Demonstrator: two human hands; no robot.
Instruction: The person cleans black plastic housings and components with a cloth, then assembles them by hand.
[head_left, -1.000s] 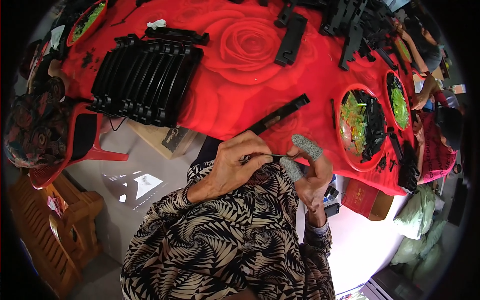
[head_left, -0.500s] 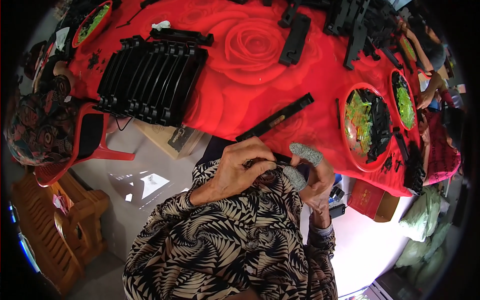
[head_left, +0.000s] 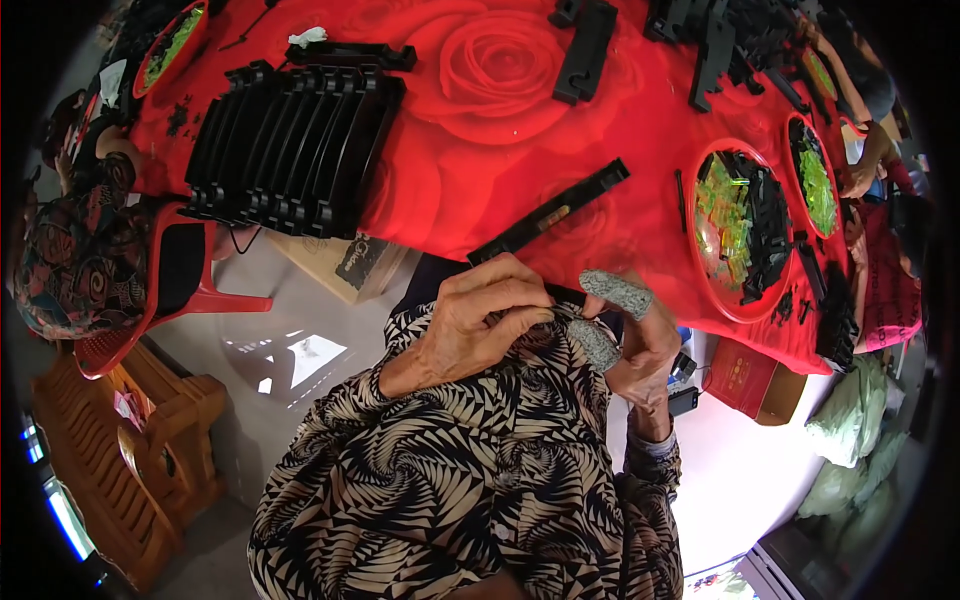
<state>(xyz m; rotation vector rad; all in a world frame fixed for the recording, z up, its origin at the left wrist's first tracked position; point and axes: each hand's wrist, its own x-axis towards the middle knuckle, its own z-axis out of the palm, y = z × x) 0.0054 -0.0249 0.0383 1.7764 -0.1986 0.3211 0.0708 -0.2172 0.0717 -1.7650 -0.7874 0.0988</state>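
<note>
My feed has the red rose-printed worktop (head_left: 430, 210) bearing a row of long black plastic strips (head_left: 295, 150) at left, a flat black plastic bar (head_left: 550, 210) just beyond the left hand (head_left: 485, 315), and farther right a round red plastic basin (head_left: 738, 316) holding translucent yellow-green pieces (head_left: 722, 210); behind that basin I see a heap of black plastic parts (head_left: 715, 60).

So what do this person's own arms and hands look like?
Both sleeves carry a swirling black-and-cream print, with a greyish cuff showing on the right. The left hand wears nothing; the right hand has speckled grey covers on two digits.
</note>
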